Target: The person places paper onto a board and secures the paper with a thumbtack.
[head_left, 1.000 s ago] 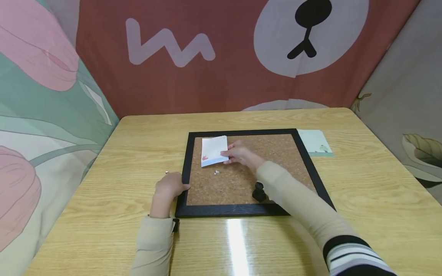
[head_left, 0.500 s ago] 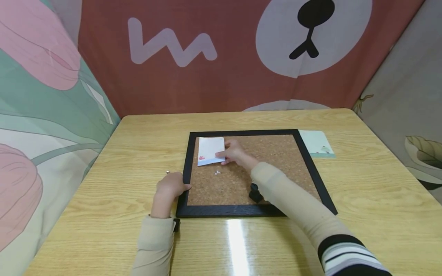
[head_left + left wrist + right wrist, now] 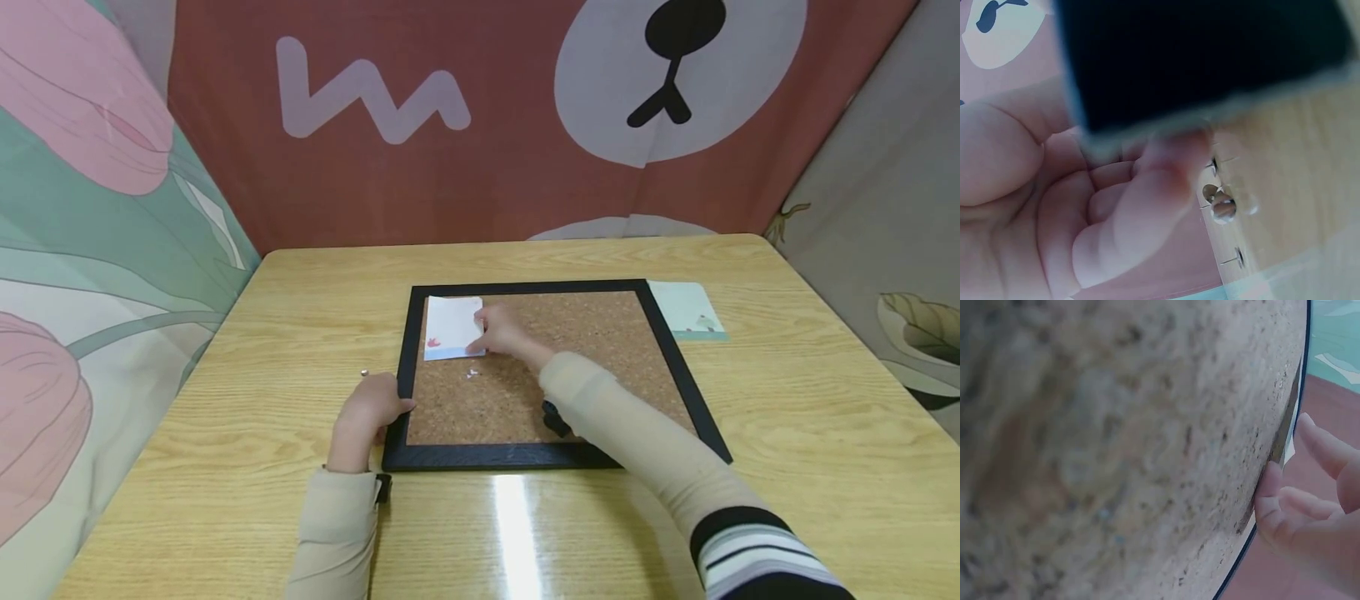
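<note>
A black-framed corkboard (image 3: 480, 417) lies flat on the table. My left hand (image 3: 369, 410) grips its left edge, thumb over the frame; in the left wrist view the dark frame (image 3: 1210, 56) covers some fingertips. At the board's upper left corner is a sheet of white note paper (image 3: 452, 325) with a blue lower strip and a small red figure. My right hand (image 3: 506, 332) holds its right edge between thumb and finger. In the right wrist view the cork (image 3: 1147, 462) fills most of the picture, and the paper is nearly hidden by the curled fingers (image 3: 1272, 506).
Several metal thumbtacks (image 3: 1223, 209) lie beside my left hand. Small shiny pieces (image 3: 472, 373), too small to identify, sit on the cork below the paper. A pale green note pad (image 3: 686, 310) rests against the board's right side. A printed cloth (image 3: 412, 192) hangs behind the table.
My right hand has carried the note paper left into the board's upper left corner, and the sheet has straightened and come down lower. The left hand stays on the frame.
</note>
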The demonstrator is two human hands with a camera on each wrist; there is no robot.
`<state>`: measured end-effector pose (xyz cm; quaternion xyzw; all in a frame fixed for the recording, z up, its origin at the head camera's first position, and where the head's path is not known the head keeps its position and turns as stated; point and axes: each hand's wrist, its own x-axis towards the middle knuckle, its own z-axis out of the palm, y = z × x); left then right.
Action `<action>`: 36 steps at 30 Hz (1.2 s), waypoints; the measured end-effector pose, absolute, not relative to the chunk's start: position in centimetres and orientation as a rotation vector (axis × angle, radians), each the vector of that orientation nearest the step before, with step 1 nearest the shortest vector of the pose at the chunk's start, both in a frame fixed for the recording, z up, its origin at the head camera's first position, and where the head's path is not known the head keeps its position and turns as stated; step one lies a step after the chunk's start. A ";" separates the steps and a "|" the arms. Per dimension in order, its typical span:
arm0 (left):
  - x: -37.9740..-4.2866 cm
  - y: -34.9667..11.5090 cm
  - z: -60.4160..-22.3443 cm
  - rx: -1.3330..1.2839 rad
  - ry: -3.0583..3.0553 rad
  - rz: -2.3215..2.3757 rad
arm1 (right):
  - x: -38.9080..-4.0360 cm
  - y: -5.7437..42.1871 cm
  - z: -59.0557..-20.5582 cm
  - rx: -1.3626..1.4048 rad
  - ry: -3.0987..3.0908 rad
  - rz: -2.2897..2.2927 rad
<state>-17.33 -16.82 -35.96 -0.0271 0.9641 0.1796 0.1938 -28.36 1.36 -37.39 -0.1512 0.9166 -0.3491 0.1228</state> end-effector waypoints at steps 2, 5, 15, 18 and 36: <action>-17.3 -16.9 -35.9 -0.080 2.692 0.516 | -28.3 1.1 -37.4 -0.503 2.729 -0.860; -17.2 -16.9 -35.8 -0.082 2.681 0.527 | -28.3 0.8 -37.4 -0.580 2.787 -0.650; -17.2 -16.7 -35.6 -0.094 2.674 0.551 | -27.9 0.8 -37.7 -0.779 2.694 -0.375; -17.2 -16.7 -35.6 -0.093 2.679 0.541 | -27.7 0.9 -37.7 -0.780 2.669 -0.381; -17.0 -16.5 -35.2 -0.077 2.708 0.531 | -27.8 0.2 -37.7 -0.833 2.679 -0.241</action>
